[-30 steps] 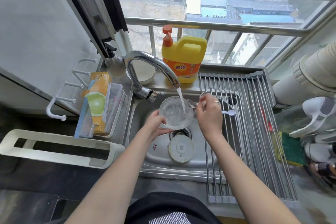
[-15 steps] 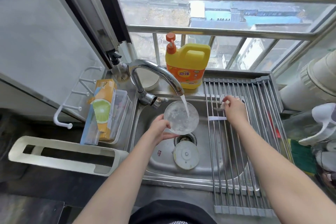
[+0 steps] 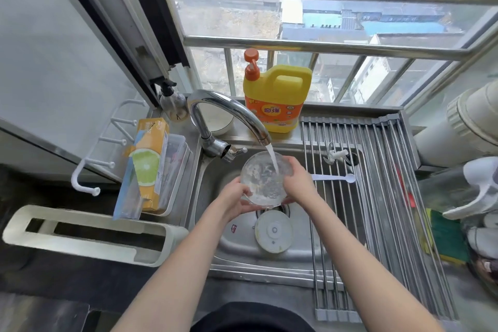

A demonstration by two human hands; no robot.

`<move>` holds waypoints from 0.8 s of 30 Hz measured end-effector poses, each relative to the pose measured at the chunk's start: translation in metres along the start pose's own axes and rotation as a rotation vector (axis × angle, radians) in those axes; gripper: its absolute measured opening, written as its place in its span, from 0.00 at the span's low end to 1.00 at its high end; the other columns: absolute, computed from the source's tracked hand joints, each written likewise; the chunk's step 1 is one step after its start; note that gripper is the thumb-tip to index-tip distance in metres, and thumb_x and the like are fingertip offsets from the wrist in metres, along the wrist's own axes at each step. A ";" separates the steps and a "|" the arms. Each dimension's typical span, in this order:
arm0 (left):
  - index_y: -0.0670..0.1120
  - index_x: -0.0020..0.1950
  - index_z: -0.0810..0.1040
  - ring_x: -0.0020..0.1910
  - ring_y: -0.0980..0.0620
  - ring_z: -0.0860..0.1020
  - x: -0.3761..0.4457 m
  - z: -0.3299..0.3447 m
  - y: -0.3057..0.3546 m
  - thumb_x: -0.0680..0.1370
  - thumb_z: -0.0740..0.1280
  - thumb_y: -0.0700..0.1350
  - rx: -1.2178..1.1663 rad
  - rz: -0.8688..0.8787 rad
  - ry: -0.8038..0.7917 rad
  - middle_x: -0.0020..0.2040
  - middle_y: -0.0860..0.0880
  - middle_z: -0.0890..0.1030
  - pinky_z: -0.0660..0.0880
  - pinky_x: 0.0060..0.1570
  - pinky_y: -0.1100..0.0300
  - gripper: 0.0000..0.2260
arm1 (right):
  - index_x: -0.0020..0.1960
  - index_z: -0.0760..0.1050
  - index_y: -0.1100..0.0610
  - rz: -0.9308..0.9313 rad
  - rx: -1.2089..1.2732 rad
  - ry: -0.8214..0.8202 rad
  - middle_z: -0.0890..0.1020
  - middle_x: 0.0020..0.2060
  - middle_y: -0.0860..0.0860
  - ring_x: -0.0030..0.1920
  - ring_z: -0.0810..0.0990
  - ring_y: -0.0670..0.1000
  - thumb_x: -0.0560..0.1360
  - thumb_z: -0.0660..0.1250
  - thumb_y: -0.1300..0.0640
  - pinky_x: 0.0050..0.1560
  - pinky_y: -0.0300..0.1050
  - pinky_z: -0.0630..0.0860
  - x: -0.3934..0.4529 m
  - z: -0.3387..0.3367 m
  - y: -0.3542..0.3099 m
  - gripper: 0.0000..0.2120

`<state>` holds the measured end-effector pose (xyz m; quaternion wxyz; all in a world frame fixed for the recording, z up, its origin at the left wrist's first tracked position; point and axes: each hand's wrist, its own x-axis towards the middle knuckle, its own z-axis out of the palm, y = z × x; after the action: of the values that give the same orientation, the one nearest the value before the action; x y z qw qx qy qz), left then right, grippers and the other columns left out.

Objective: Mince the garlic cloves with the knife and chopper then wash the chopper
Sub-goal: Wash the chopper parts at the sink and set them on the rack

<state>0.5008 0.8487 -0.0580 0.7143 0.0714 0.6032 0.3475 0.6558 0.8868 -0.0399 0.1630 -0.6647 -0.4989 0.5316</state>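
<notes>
The clear chopper bowl [image 3: 262,180] is held over the steel sink [image 3: 213,188] under the running tap [image 3: 231,113], and water pours into it. My left hand [image 3: 233,198] grips its lower left rim. My right hand [image 3: 297,182] holds its right side with curled fingers. The chopper's round white lid [image 3: 273,231] lies in the sink basin below the bowl. The chopper's blade part [image 3: 335,155] lies on the roll-up drying rack [image 3: 382,197], and a white spoon [image 3: 334,177] lies on the rack just right of my right hand.
A yellow dish soap jug [image 3: 276,100] stands on the sill behind the tap. A tray with a lime-print box [image 3: 148,167] sits left of the sink, and a white holder [image 3: 80,232] lies on the counter. Bottles and a sponge [image 3: 444,237] crowd the right edge.
My right hand put the blade part down on the rack, came back left and took hold of the bowl's right side. The left hand kept the bowl under the water.
</notes>
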 end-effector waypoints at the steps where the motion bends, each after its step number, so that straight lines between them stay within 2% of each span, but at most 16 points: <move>1: 0.45 0.62 0.71 0.49 0.39 0.79 0.001 0.001 -0.001 0.73 0.54 0.26 -0.016 -0.016 -0.005 0.58 0.39 0.76 0.80 0.32 0.51 0.23 | 0.66 0.67 0.43 -0.030 -0.052 0.041 0.79 0.50 0.53 0.43 0.81 0.57 0.74 0.55 0.60 0.38 0.56 0.82 -0.001 0.002 -0.003 0.23; 4: 0.40 0.66 0.70 0.49 0.39 0.81 0.017 0.010 -0.007 0.73 0.60 0.27 -0.077 -0.069 0.038 0.58 0.37 0.79 0.82 0.37 0.48 0.23 | 0.69 0.65 0.41 -0.158 -0.275 0.160 0.79 0.50 0.56 0.43 0.79 0.57 0.73 0.52 0.64 0.40 0.51 0.77 -0.003 0.008 -0.011 0.29; 6: 0.39 0.61 0.72 0.45 0.41 0.81 0.022 0.015 -0.007 0.77 0.60 0.29 -0.069 -0.054 0.117 0.52 0.37 0.80 0.81 0.33 0.50 0.14 | 0.70 0.64 0.43 -0.139 -0.179 0.174 0.77 0.51 0.57 0.39 0.78 0.55 0.72 0.52 0.67 0.34 0.47 0.73 -0.006 0.009 -0.011 0.31; 8: 0.39 0.57 0.73 0.45 0.40 0.81 0.021 0.016 -0.001 0.79 0.61 0.31 -0.078 -0.033 0.163 0.54 0.36 0.80 0.80 0.32 0.48 0.09 | 0.69 0.66 0.46 -0.012 0.143 0.139 0.77 0.54 0.54 0.38 0.80 0.53 0.73 0.55 0.68 0.32 0.47 0.78 -0.011 0.004 -0.009 0.29; 10: 0.41 0.54 0.72 0.47 0.41 0.80 0.014 0.015 0.007 0.77 0.63 0.31 -0.031 -0.003 0.208 0.54 0.39 0.78 0.78 0.33 0.46 0.09 | 0.67 0.67 0.48 0.149 0.484 0.027 0.76 0.57 0.52 0.44 0.83 0.56 0.75 0.59 0.68 0.38 0.56 0.82 -0.014 0.004 -0.003 0.25; 11: 0.44 0.53 0.72 0.49 0.42 0.79 0.014 0.013 0.010 0.76 0.62 0.31 0.075 0.040 0.236 0.54 0.41 0.78 0.78 0.36 0.46 0.10 | 0.67 0.66 0.49 0.213 0.617 -0.025 0.75 0.58 0.53 0.46 0.82 0.58 0.76 0.58 0.70 0.41 0.60 0.82 -0.013 0.008 0.003 0.24; 13: 0.50 0.55 0.73 0.53 0.43 0.77 0.011 0.010 0.017 0.74 0.61 0.32 0.321 0.103 0.215 0.56 0.44 0.78 0.78 0.44 0.46 0.16 | 0.68 0.63 0.52 0.340 0.931 -0.101 0.71 0.62 0.58 0.52 0.78 0.64 0.76 0.52 0.75 0.41 0.61 0.81 -0.009 0.023 0.018 0.27; 14: 0.52 0.57 0.72 0.53 0.44 0.76 0.008 0.010 0.020 0.73 0.60 0.31 0.388 0.135 0.180 0.56 0.46 0.77 0.78 0.45 0.47 0.19 | 0.69 0.62 0.53 0.391 1.098 -0.129 0.70 0.63 0.61 0.55 0.76 0.67 0.75 0.50 0.76 0.39 0.61 0.82 -0.008 0.032 0.026 0.29; 17: 0.55 0.68 0.70 0.50 0.52 0.77 0.007 0.011 0.024 0.71 0.56 0.26 0.483 0.254 0.090 0.60 0.50 0.76 0.80 0.33 0.57 0.33 | 0.73 0.59 0.56 0.410 1.328 -0.144 0.71 0.64 0.66 0.60 0.74 0.71 0.76 0.52 0.75 0.38 0.55 0.82 -0.010 0.053 0.039 0.28; 19: 0.56 0.71 0.69 0.52 0.57 0.78 0.008 0.006 0.021 0.69 0.57 0.27 0.590 0.378 0.104 0.64 0.53 0.75 0.80 0.40 0.63 0.35 | 0.70 0.60 0.54 0.298 1.334 -0.099 0.73 0.62 0.63 0.59 0.76 0.67 0.77 0.55 0.73 0.40 0.56 0.81 -0.012 0.054 0.037 0.26; 21: 0.54 0.70 0.71 0.57 0.53 0.77 0.009 -0.001 0.014 0.71 0.61 0.29 0.547 0.416 0.169 0.64 0.52 0.76 0.78 0.53 0.59 0.31 | 0.67 0.62 0.50 0.129 1.186 -0.043 0.74 0.60 0.57 0.56 0.78 0.61 0.76 0.58 0.73 0.41 0.57 0.80 -0.013 0.045 0.031 0.26; 22: 0.52 0.70 0.70 0.56 0.50 0.78 0.013 -0.005 0.009 0.72 0.64 0.31 0.464 0.373 0.185 0.63 0.49 0.77 0.79 0.53 0.55 0.28 | 0.66 0.64 0.49 0.052 1.065 -0.022 0.74 0.60 0.55 0.56 0.78 0.59 0.75 0.60 0.72 0.43 0.59 0.80 -0.011 0.038 0.028 0.25; 24: 0.48 0.71 0.69 0.49 0.46 0.80 0.017 -0.008 0.003 0.76 0.65 0.32 0.284 0.247 0.165 0.62 0.41 0.77 0.81 0.39 0.58 0.25 | 0.61 0.69 0.44 -0.087 0.761 0.040 0.74 0.62 0.53 0.58 0.77 0.58 0.73 0.64 0.71 0.51 0.64 0.78 -0.007 0.026 0.022 0.26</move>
<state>0.4931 0.8585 -0.0720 0.5972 0.2160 0.6893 0.3487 0.6443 0.8626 -0.0627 0.4301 -0.5452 -0.2902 0.6584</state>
